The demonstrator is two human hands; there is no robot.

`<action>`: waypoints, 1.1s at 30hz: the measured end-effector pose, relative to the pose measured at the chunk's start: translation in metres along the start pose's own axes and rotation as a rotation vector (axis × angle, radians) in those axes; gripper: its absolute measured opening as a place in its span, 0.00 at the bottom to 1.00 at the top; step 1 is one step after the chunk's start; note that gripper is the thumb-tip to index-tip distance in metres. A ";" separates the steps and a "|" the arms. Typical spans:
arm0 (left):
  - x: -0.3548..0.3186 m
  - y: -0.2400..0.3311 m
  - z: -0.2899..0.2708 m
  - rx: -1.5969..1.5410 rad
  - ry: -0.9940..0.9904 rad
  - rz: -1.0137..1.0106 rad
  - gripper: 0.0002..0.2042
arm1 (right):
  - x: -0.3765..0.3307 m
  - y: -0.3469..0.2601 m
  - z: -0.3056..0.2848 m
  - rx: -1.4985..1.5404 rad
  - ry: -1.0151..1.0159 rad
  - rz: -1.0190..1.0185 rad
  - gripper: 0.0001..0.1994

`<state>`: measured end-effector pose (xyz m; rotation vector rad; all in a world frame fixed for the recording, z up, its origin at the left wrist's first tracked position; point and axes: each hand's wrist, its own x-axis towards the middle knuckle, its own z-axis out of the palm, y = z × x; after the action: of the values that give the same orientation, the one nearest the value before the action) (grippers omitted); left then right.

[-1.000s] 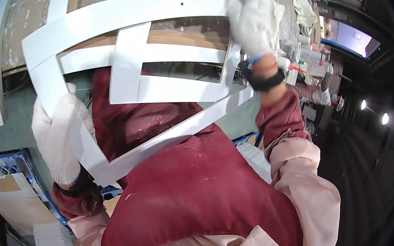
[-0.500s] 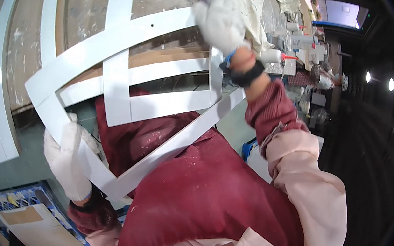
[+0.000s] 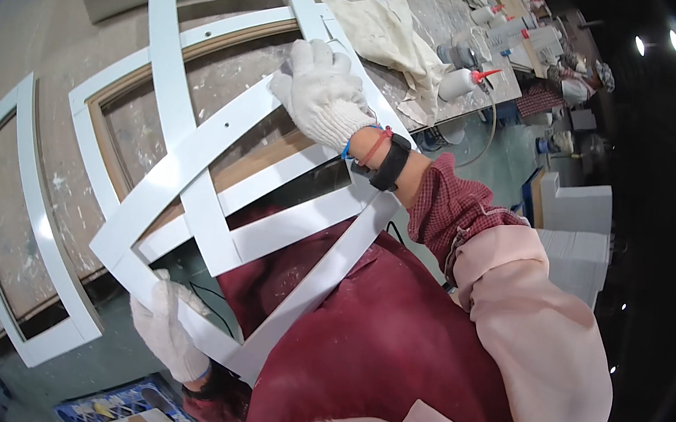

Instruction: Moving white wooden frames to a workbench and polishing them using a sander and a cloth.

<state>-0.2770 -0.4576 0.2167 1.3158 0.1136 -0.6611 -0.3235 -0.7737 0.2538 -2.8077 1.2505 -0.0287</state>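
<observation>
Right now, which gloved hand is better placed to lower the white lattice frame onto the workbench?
Probably right: the right hand grips the white lattice frame over the workbench; the left hand holds its near edge, off the bench.

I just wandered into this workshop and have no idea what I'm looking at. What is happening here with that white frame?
A person in white knit gloves and a dark red apron holds a white-painted curved wooden lattice frame in both hands. The right hand grips its upper edge, the left hand its lower corner, so the frame hangs tilted above a dusty workbench. Other white frames lie flat on the bench, one at its left end. A crumpled cream cloth and a white squeeze bottle with a red nozzle sit further along.
</observation>
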 end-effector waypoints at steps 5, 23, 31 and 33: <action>-0.003 -0.006 -0.010 -0.030 -0.011 0.025 0.11 | 0.074 0.034 -0.002 -0.409 -0.033 -0.153 0.15; 0.005 -0.005 -0.003 -0.011 -0.033 -0.010 0.12 | 0.119 0.063 0.029 -0.048 0.135 0.192 0.16; -0.002 -0.009 -0.012 0.049 0.048 0.004 0.13 | 0.015 0.002 0.006 0.101 0.145 -0.030 0.22; -0.002 -0.006 -0.002 0.048 0.022 0.008 0.12 | 0.065 0.030 0.009 -0.032 0.190 0.105 0.19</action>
<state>-0.2812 -0.4551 0.2124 1.3693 0.1112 -0.6465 -0.3021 -0.8419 0.2425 -2.8165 1.4475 -0.2779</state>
